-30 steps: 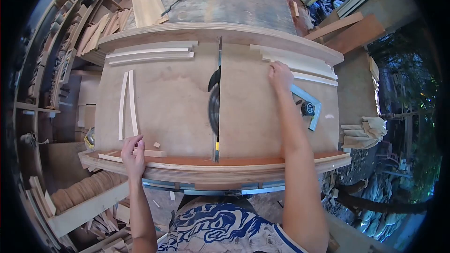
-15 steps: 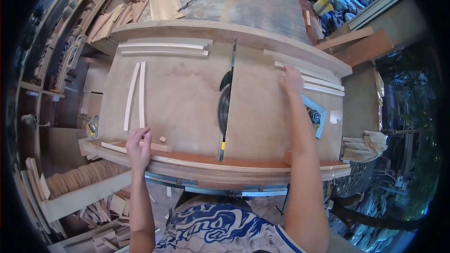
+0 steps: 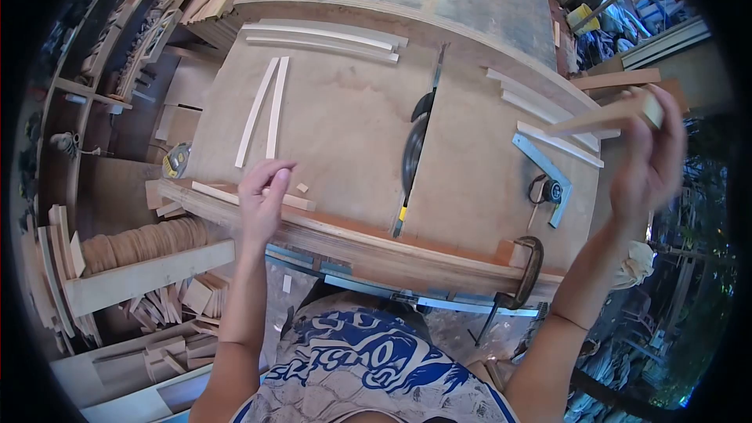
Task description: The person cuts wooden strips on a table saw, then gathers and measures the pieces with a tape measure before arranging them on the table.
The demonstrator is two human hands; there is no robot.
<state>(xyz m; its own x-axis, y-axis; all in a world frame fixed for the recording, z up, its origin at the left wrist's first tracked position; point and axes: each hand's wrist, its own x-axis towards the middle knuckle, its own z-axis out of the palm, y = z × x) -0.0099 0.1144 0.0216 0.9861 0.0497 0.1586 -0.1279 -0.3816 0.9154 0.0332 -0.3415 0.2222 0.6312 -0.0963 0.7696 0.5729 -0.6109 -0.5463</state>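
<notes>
Head view: at the right of the frame, the right hand (image 3: 652, 158) has its fingers closed round one end of a wooden piece (image 3: 603, 118). Left of centre, the left hand (image 3: 262, 197) curls loosely by the front rail (image 3: 352, 243); whether it grips anything, I cannot tell. Mid-frame stands a dark saw blade (image 3: 412, 157).

On the left side stands a tall wooden shelf (image 3: 90, 92), and its compartments are filled with many small pieces that are difficult to distinguish. Below it, a pale open rack (image 3: 149, 274) has wood offcuts (image 3: 157, 309) beside it. The brown worktop (image 3: 337, 125) occupies the middle, and a grey, worn table (image 3: 486, 8) is located behind it. In the far right corner there is a yellow bucket (image 3: 582, 19) among clutter. Dark green foliage (image 3: 705, 188) borders the right, with small bluish patches of light. The visible floor (image 3: 283, 317) is greyish.
</notes>
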